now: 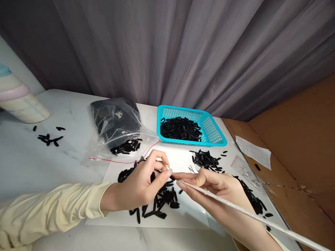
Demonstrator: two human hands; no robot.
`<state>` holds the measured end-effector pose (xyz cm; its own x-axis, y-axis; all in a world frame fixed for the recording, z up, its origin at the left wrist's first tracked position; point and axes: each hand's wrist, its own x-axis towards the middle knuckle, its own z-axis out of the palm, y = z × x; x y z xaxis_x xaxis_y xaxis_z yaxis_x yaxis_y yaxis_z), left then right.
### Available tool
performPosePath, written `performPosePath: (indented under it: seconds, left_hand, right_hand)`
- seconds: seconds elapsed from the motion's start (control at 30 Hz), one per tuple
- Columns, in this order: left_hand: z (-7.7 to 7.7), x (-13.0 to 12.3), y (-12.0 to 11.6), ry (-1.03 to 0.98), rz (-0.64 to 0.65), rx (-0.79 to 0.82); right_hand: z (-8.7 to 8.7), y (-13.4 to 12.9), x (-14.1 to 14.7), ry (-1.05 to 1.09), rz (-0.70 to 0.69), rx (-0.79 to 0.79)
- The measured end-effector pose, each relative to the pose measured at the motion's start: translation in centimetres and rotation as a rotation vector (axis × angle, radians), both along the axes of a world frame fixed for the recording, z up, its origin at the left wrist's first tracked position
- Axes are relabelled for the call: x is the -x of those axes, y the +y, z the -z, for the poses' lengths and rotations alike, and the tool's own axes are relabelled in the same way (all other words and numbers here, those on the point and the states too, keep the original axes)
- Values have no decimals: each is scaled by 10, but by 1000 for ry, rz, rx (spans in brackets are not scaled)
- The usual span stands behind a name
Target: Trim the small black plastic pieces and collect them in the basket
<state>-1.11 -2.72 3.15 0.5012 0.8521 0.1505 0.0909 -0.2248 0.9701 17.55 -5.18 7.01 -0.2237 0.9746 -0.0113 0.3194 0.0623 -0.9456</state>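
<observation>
My left hand (148, 176) is above the white sheet (188, 216), its thumb and fingers curled into a pinch. My right hand (217, 184) comes in from the right, thumb and index finger pressed together, their tips meeting those of my left. A long thin white strip (235, 205) runs from the right fingertips across the palm and wrist to the lower right corner. A tiny dark bit shows where the fingertips meet; what the left fingers pinch is hidden. Many small black elongated pieces (167, 197) lie beneath my hands. Thin metal prongs (192, 169) show behind the right fingers.
Behind the hands stand a blue basket (218, 139) of black pieces and a clear zip bag (115, 122) holding more. Other piles (206, 159) lie on the right, with a few pieces (49, 139) on the left. A tumbler (23, 101), paper slip (253, 151) and cardboard (295, 139) flank the table.
</observation>
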Motion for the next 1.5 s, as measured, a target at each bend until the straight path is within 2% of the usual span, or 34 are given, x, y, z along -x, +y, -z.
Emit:
performPosePath:
  seconds: [0.13,0.4,0.6,0.87,1.17,1.33,1.4,1.5]
  left_hand:
    - [0,0,0,-18,1,5]
    - [5,-4,0,-89,-48,212]
    - [6,-8,0,-150,-79,365]
    - [10,-8,-1,-154,-99,388]
    - [11,-8,-1,-76,-130,232]
    - [13,-6,-2,-23,-101,107]
    - [11,-5,1,29,-105,-48]
    - [0,-8,18,157,-164,-431]
  right_hand:
    - [1,-1,1,-58,-4,-66]
    - [14,-10,9,-368,0,-418]
    - [33,-10,16,-366,-61,-680]
    - [40,-9,21,-372,-5,-787]
    - [44,-10,25,-383,92,-803]
    - [37,-3,20,-383,151,-635]
    - [32,5,12,-421,136,-530]
    - [27,22,-5,-605,69,-424]
